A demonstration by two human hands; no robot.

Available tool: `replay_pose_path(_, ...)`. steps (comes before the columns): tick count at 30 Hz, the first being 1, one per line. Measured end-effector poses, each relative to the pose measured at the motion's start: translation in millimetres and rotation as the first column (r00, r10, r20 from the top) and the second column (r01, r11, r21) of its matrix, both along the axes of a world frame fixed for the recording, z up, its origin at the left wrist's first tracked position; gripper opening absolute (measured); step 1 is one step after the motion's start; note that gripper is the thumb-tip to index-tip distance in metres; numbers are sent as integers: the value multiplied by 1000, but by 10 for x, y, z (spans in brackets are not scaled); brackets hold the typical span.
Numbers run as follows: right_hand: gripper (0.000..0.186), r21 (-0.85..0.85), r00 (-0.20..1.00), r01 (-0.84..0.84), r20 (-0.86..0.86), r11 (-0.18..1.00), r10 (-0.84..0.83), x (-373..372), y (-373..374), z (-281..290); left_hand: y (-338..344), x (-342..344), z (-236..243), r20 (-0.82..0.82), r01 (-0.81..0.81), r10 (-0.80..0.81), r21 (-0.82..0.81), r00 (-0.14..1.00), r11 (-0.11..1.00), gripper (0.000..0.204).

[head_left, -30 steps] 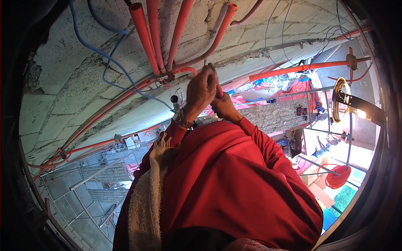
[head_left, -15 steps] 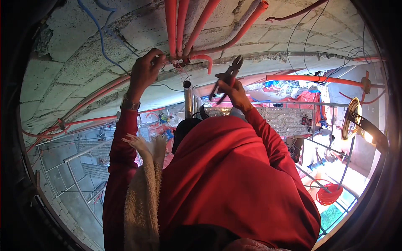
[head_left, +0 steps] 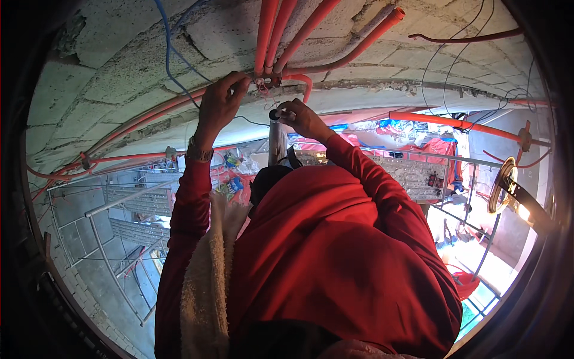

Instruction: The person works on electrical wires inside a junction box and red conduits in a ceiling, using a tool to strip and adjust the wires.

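Observation:
My left hand (head_left: 222, 105) is raised beside the small junction box (head_left: 266, 79), its thumb and fingers pinched together; what lies between them is too small to make out. Several red conduits (head_left: 306, 33) fan up from that box, and thin wires (head_left: 267, 96) dangle below it. My right hand (head_left: 303, 119) is closed just below and right of the box, by the top of an upright metal tube (head_left: 277, 143). Its fingertips pinch something I cannot make out. No pliers show in the current picture.
Blue cable (head_left: 168, 57) hangs at upper left on the block wall (head_left: 113, 113). A curved red pipe (head_left: 307, 90) drops right of the box. Scaffold rails (head_left: 104, 251) stand below left, a perforated metal plank (head_left: 412, 176) behind. An orange pipe (head_left: 454, 121) crosses at right.
My right hand has moved up and left toward the dangling wires; the pliers it held are out of sight now. My left hand stays beside the box as the view shifts.

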State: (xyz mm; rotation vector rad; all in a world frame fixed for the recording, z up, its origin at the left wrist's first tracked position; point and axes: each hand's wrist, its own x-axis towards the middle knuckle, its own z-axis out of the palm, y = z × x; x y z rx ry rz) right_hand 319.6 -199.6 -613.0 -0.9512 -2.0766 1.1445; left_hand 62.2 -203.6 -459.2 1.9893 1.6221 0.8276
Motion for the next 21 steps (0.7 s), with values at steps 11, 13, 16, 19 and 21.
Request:
replay_pose_path(11, 48, 84, 991, 126, -49, 988, -123, 285, -244, -700, 23, 281, 35, 378, 98, -68, -60, 923, 993, 25)
replay_pose_path(13, 47, 39, 983, 115, -148, 993, -108, 257, -74, -404, 104, 430, 135, 513, 98, -45, -76, 857, 992, 23)
replay_pose_path(16, 45, -354, 930, -100, -366, 930, -39, 78, -89, 918, 104, 760, 556, 784, 194, 154, -330, 602, 924, 21)
replay_pose_path(19, 46, -221, 926, -135, -375, 966, 44, 5, -189, 1468, 214, 1068, 886, 955, 350, 173, -251, 240, 902, 28)
replay_pose_path(21, 45, -207, 883, -251, -449, 946, 136, 11, -178, 1701, 289, 1164, 1011, 970, 392, 172, -227, 169, 892, 31)
